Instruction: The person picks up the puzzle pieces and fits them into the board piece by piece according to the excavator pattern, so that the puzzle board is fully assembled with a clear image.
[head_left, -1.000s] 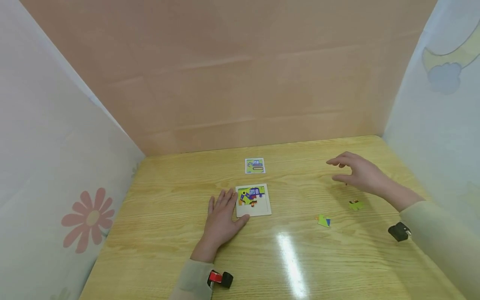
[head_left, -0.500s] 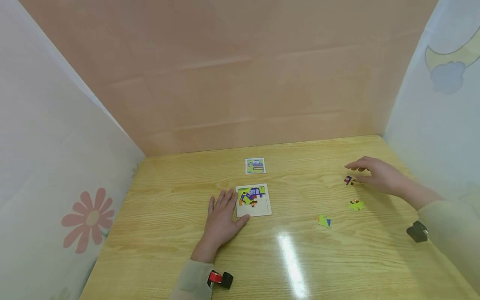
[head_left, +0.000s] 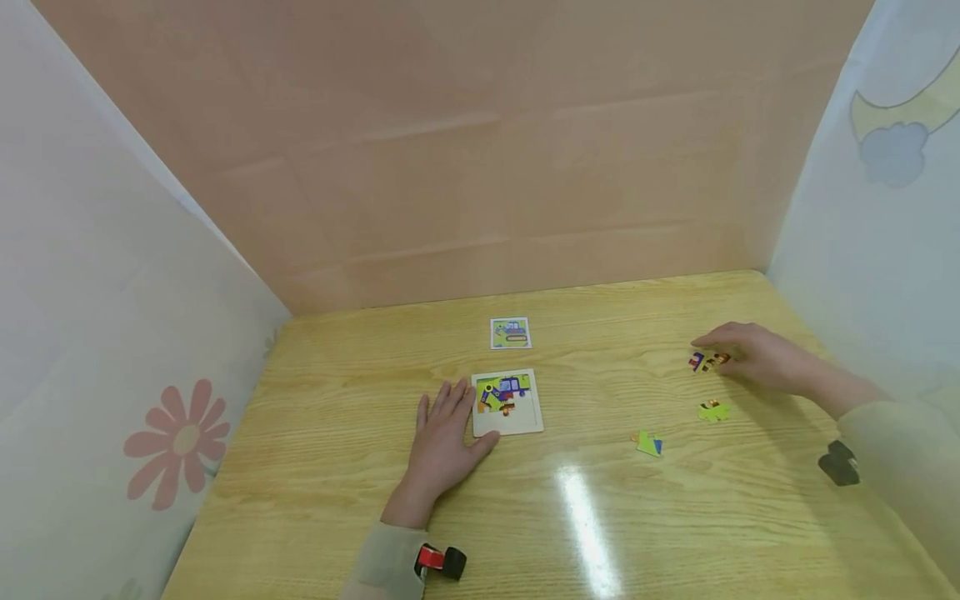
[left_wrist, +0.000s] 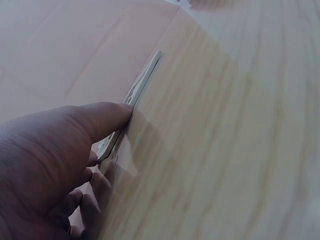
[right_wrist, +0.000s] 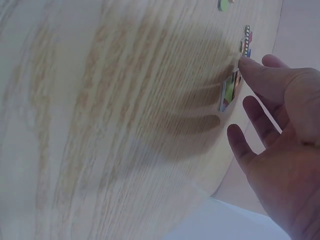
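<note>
From my feed, far left: pale wall with a pink-petalled flower print (head_left: pixel 186 437). Next, my left hand (head_left: pixel 442 446) lies palm-down on the light wood-grain table (head_left: pixel 337 400), fingers spread and fairly straight. Grip there is loose, holding nothing: fingers along the left side of the square cream puzzle tray (head_left: pixel 528 421), thumb at its near edge. Left wrist cam confirms thumb on the tray edge.

Tray sits flat mid-table, part-filled with a purple-and-green digger picture; pale base shows lower right. Just behind it, a small white-bordered square card (head_left: pixel 511 333) with a similar digger print.

Further right, nearest me: green puzzle piece with blue corner (head_left: pixel 647 443), flat on the table. Then two pieces just beside each other: a purple-and-red one (head_left: pixel 698 362) and a brown-and-orange one (head_left: pixel 722 359). Green piece with brown top edge (head_left: pixel 714 411) lies nearer me.

My right hand (head_left: pixel 757 358) is over that pair, thumb and fingers bent, thumb tip at the pieces. Can't tell if it's pinching either. Far right wall: yellow moon print (head_left: pixel 947 96).
</note>
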